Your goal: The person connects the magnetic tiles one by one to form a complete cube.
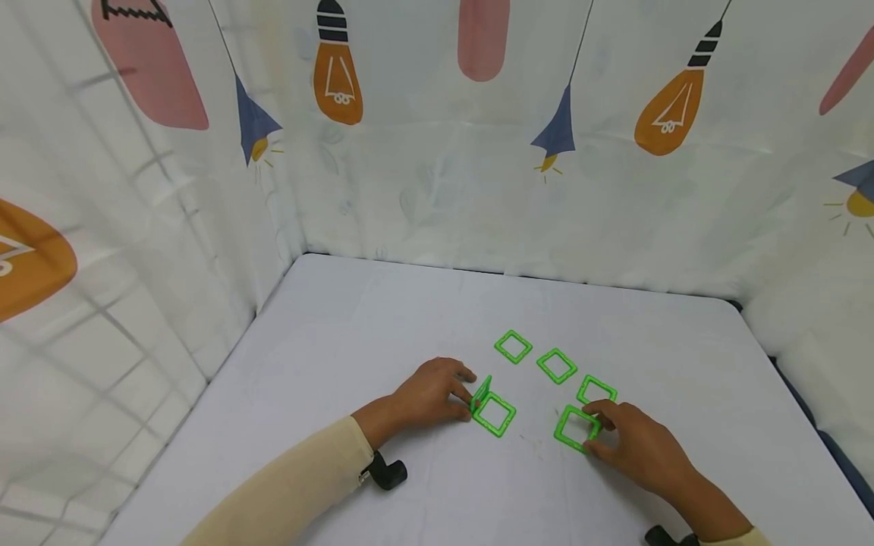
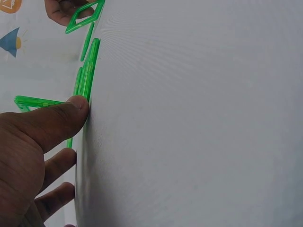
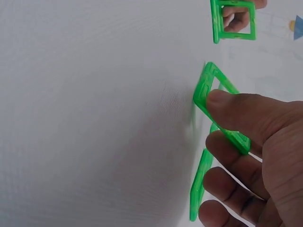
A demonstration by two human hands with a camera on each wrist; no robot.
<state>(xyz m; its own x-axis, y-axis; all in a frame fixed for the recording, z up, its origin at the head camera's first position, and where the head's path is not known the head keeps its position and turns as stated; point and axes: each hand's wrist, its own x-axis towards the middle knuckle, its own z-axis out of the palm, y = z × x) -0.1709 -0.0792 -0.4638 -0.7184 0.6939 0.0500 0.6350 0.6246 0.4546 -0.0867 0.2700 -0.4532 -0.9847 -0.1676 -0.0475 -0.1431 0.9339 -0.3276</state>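
My left hand point(image 1: 430, 394) is at a green square frame point(image 1: 482, 390) that stands on edge, holding it between thumb and fingers. That upright frame meets the side of a second green frame point(image 1: 508, 424) lying flat on the table. In the left wrist view the thumb point(image 2: 71, 111) presses where the two frames meet. To the right, my right hand point(image 1: 638, 444) pinches another green square frame point(image 1: 561, 421) by its right side. In the right wrist view this held frame point(image 3: 203, 90) is tilted, one corner close to the table, with the thumb over its near face.
Three more green square frames, the far one point(image 1: 522, 338), the middle one point(image 1: 567, 359) and the near one point(image 1: 601, 383), lie in a slanting row beyond the hands. The near one is partly behind my right hand. A printed curtain point(image 1: 437, 189) borders the white table point(image 1: 382, 311).
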